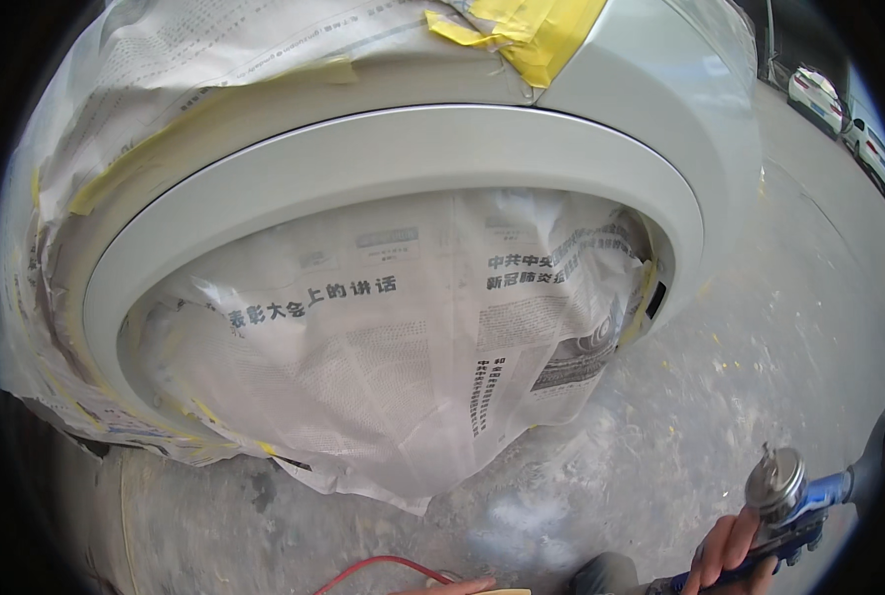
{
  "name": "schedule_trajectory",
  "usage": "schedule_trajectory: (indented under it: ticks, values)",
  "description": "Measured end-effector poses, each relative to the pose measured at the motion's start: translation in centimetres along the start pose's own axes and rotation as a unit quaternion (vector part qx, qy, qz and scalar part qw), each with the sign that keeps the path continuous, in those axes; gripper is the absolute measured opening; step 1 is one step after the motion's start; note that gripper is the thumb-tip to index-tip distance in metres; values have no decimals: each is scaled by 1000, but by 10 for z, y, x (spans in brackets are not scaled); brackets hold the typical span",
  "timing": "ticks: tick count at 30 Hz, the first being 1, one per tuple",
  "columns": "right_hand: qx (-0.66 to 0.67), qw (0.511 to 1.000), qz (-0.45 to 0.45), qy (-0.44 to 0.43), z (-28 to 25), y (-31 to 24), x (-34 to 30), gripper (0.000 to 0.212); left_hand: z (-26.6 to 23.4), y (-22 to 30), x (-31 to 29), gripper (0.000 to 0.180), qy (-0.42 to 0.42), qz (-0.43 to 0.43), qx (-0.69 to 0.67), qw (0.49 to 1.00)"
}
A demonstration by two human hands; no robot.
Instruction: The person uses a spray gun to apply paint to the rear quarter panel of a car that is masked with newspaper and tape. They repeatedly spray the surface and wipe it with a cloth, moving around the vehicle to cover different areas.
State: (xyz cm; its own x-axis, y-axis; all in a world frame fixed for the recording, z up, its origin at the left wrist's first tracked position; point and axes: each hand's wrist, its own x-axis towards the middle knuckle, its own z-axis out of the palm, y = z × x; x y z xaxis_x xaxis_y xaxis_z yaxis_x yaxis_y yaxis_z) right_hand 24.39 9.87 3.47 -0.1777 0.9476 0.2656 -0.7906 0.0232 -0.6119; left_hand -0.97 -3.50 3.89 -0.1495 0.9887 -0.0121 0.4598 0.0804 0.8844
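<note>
In my right hand (732, 551), at the lower right, is a spray gun (827, 490) with a blue body and a round metal front. My fingers are wrapped round it, and it is off the car. Only a sliver of my left hand (457, 587) shows at the bottom edge. Its fingers lie against a pale yellow edge (507, 592) of something I cannot make out. A red hose (383, 561) curves beside that hand. Ahead is a car's pale grey wheel arch (403, 149), its opening covered by newspaper (383, 377).
More newspaper (204, 59) masks the body above the arch, held by yellow tape (541, 45). A grey bumper or fender panel (650, 69) curves off to the right. The concrete floor (760, 327) is stained. White cars (816, 97) stand far off at the upper right.
</note>
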Motion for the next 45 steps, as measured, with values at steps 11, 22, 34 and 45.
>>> schedule_trajectory:
  ticks: [11,22,34,45]
  values:
    - [-31,994,47,-92,-25,-7,3,44,-23,-3,-6,25,-14,25,-21,999]
    - [-98,994,8,-42,-16,-8,-15,48,-27,5,-13,28,-29,79,-75,994]
    - [-123,992,15,-37,-2,-29,-27,47,-18,27,-34,24,-9,133,-70,989]
    - [-136,990,-13,33,-31,-59,-35,44,6,-107,-83,30,307,-159,-369,863]
